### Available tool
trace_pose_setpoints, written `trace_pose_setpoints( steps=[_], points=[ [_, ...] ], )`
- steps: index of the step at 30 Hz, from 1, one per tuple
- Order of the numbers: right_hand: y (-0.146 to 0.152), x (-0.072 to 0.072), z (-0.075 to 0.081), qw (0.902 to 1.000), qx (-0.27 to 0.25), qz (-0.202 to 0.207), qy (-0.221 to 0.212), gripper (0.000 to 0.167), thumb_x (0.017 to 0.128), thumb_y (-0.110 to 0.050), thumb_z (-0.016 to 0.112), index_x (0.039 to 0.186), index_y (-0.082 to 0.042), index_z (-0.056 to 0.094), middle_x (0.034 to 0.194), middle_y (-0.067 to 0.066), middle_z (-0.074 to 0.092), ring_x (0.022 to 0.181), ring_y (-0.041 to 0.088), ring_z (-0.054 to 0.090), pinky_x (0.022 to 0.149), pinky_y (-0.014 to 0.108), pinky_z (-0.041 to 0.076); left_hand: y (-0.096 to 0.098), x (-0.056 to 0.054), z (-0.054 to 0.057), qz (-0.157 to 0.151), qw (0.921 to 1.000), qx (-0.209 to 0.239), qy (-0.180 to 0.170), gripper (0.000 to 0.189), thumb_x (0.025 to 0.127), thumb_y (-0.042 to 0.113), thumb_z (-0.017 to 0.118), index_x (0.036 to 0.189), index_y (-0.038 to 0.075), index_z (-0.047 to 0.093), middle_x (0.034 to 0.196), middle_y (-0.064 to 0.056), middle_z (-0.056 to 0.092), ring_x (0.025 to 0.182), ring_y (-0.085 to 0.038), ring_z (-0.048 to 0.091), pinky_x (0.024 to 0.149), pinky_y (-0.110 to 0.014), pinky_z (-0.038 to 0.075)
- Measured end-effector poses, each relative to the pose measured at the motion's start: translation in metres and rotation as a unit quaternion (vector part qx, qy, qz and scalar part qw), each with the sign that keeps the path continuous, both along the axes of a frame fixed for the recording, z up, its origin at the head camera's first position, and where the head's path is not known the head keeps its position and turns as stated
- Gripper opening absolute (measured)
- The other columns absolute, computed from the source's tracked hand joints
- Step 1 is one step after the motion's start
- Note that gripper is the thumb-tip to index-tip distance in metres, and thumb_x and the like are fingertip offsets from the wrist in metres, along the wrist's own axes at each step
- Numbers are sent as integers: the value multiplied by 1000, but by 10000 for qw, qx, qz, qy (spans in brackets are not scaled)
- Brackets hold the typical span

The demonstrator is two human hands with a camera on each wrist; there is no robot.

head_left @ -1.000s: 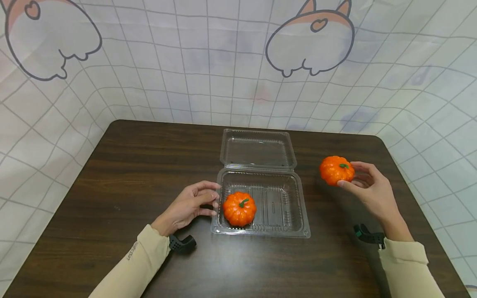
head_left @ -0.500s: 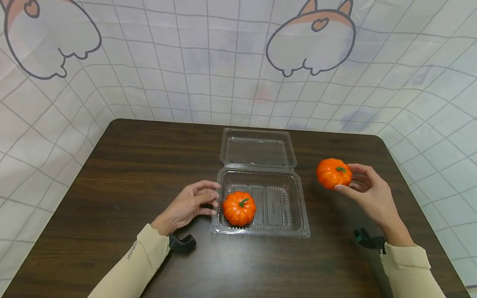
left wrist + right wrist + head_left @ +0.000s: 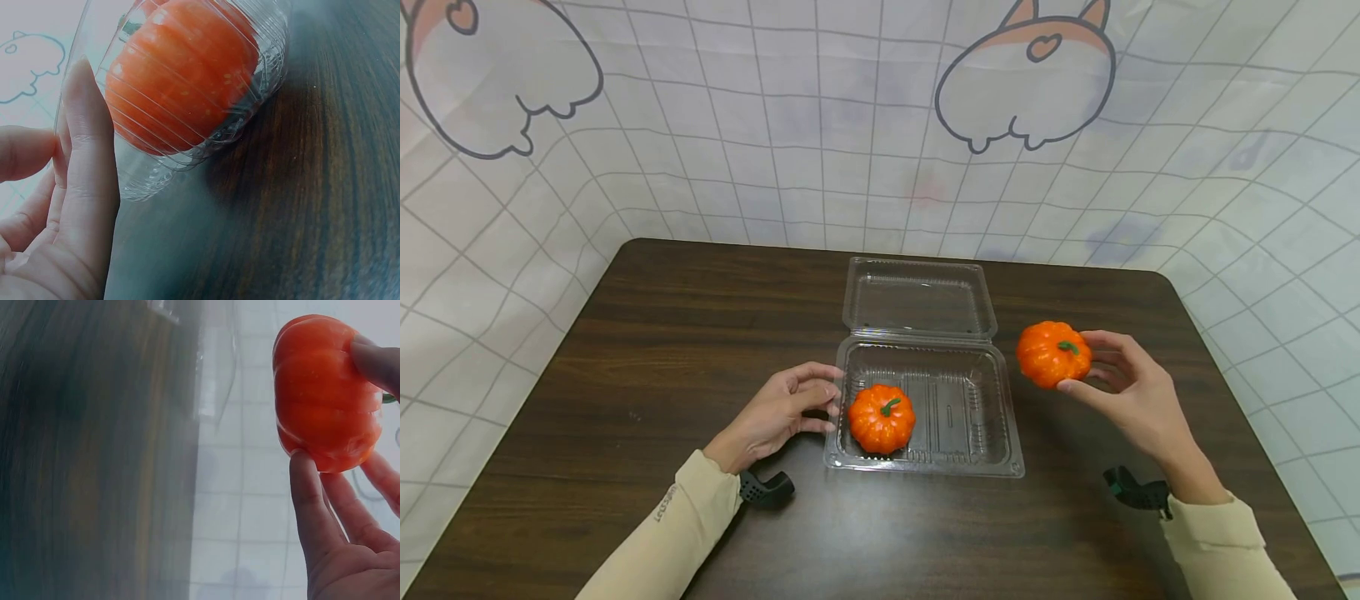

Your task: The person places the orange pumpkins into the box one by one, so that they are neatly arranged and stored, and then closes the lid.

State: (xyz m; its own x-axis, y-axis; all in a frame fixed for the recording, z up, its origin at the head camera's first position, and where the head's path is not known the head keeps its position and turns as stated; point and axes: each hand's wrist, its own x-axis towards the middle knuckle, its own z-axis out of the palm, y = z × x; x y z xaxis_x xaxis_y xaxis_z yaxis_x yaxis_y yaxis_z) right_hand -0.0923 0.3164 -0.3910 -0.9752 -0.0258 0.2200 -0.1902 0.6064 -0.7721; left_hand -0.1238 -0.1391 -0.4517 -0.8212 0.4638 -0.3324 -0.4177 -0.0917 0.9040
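A clear plastic clamshell container (image 3: 958, 471) lies with its lid folded back on the dark wooden table. Inside its base, at the left, sits a small orange pumpkin (image 3: 882, 419) with a green stem, seen through the ribbed wall in the left wrist view. My left hand (image 3: 786, 412) holds the container's left rim between thumb and fingers. To the right of the container, my right hand (image 3: 1127, 387) grips a second small pumpkin (image 3: 1051, 355) from its right side, raised above the table. In the right wrist view, thumb and fingertips press on opposite sides of that pumpkin (image 3: 325, 394).
The container's lid (image 3: 919, 298) lies toward the back of the table (image 3: 700, 317). White grid-patterned cloth (image 3: 760, 142) with cartoon drawings hangs behind and on both sides. Dark bands with camera mounts (image 3: 766, 490) sit at both wrists.
My right hand has carried its pumpkin leftward and slightly toward me, closer to the container. The left hand, the container and the pumpkin inside it have stayed in place.
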Motion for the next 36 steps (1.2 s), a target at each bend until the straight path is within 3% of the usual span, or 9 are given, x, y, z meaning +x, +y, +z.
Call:
trace_pose_setpoints(
  steps=[10, 18, 28, 36],
  points=[
    [-19, 4, 4, 9989, -153, 421, 161, 73, 75, 2, 89, 140, -11, 57, 128, -17, 60, 100, -8, 68, 87, 7, 55, -1, 1, 1, 40, 10000, -84, -25, 42, 102, 12, 62, 141, 3, 49, 99, 1, 66, 86, -14, 66, 77, -30, 65],
    [-32, 5, 7, 9964, -228, 750, 330, 75, 72, 7, 89, 138, -8, 58, 130, -17, 60, 105, -6, 66, 92, 7, 54, -1, 1, 2, 59, 9999, -56, -64, 44, 102, 11, 63, 142, 1, 48, 99, 1, 66, 86, -13, 66, 77, -30, 65],
    [-51, 6, 5, 9918, -256, 1216, 302, 74, 70, 6, 91, 136, -9, 61, 128, -16, 61, 108, -5, 64, 91, 8, 55, 0, 1, 2, 54, 10000, -36, -46, 44, 102, 12, 63, 141, -1, 47, 97, 1, 67, 87, -14, 67, 77, -30, 65],
    [-62, 5, -2, 9885, -171, 1498, 148, 71, 70, -2, 94, 133, -13, 62, 128, 3, 64, 104, -3, 66, 91, 10, 56, 2, 1, 3, 80, 9999, -42, -79, 43, 102, 12, 64, 141, 1, 49, 97, 1, 67, 85, -13, 66, 76, -29, 65]
  ],
)
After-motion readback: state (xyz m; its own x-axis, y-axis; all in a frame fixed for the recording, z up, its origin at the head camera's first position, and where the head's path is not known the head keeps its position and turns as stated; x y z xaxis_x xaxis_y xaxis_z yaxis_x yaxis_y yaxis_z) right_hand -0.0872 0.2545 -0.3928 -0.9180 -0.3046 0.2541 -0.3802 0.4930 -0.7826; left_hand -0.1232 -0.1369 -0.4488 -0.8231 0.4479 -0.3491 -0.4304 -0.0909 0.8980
